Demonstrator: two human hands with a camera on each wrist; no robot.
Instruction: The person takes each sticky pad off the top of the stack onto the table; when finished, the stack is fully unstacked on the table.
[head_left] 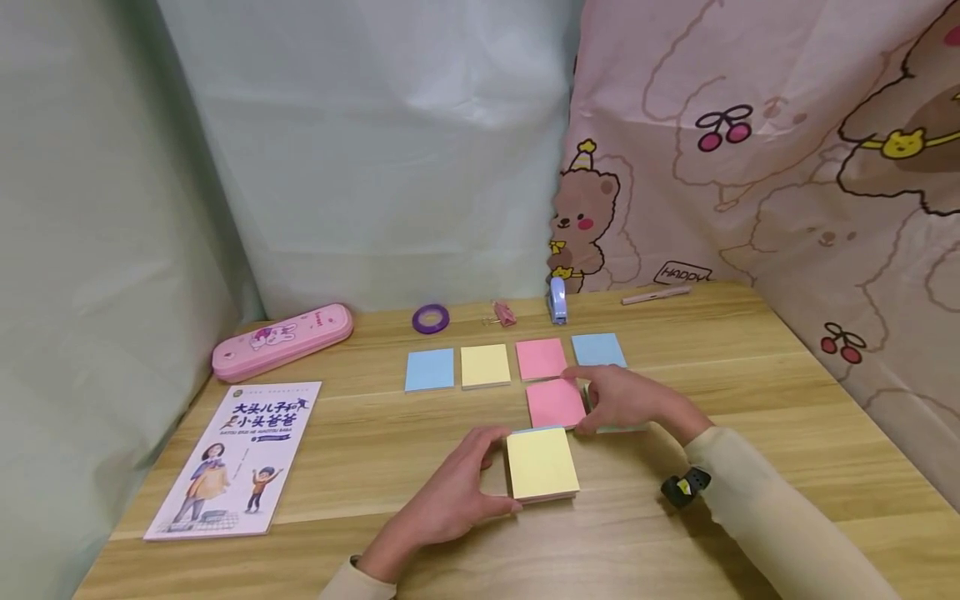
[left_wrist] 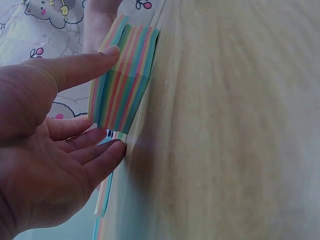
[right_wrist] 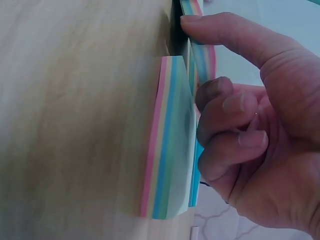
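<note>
In the head view my left hand (head_left: 457, 496) grips a thick stack of sticky notes (head_left: 543, 463) with a yellow top, thumb and fingers at opposite edges. Its striped layers (left_wrist: 125, 75) show in the left wrist view. My right hand (head_left: 626, 398) pinches a pink-topped sticky note pad (head_left: 555, 403) between thumb and index finger, just behind the stack; the other fingers curl inward. Beneath the right hand lies a green-topped sticky note pad (right_wrist: 172, 145), mostly hidden in the head view. Whether the pinched pad touches the table is unclear.
Behind the hands, a row holds blue (head_left: 430, 370), yellow (head_left: 485, 366), pink (head_left: 541, 358) and blue (head_left: 599, 350) pads. Farther back lie purple tape (head_left: 431, 318), a binder clip (head_left: 504, 313), a stapler (head_left: 558, 302) and a pen (head_left: 656, 295). A pencil case (head_left: 283, 342) and booklet (head_left: 234, 462) lie left.
</note>
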